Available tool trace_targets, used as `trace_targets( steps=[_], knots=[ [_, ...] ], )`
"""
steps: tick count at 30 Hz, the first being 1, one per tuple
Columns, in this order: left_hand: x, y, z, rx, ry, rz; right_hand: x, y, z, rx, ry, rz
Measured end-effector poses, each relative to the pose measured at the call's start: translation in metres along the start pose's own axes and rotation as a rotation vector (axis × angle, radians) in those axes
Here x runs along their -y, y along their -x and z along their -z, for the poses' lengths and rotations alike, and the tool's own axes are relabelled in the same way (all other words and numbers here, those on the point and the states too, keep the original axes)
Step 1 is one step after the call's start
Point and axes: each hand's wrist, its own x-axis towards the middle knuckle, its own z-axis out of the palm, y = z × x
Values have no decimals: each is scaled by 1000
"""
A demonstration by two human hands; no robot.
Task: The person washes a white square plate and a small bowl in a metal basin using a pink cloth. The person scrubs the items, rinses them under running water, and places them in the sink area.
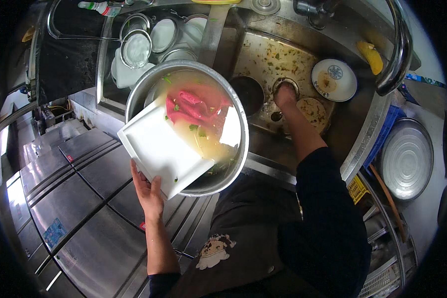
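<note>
My left hand (148, 192) grips the near corner of a white rectangular plate (164, 145). The plate slants over the rim of a large metal basin (244, 126), its far part dipping into cloudy water. A red cloth (192, 108) lies in that water among green scraps. In the stainless steel sink (260, 48), my right hand (285, 96) reaches down into the drain opening (296, 85). Its fingers are hidden, so I cannot tell what they hold. Close by are a dark round bowl (247, 96), a food-smeared plate (313, 113) and a white plate with a blue print (334, 80).
Bowls and plates (164, 35) fill the left sink basin, with a wire-handled strainer (136, 48) above them. A curved faucet (395, 56) overhangs the right rim, near a yellow peel-like piece (370, 57). A large metal lid (406, 158) stands at the right beside a blue crate (385, 134).
</note>
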Motion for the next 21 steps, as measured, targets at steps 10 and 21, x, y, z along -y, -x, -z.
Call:
trace_targets(
  steps=[10,21],
  knots=[
    [-1,1,-1,18,-13,11,-16,-5,-12,83,134,98],
    [-3,1,4,57,4,12,-39,-31,-65,-335,58,309]
  ],
)
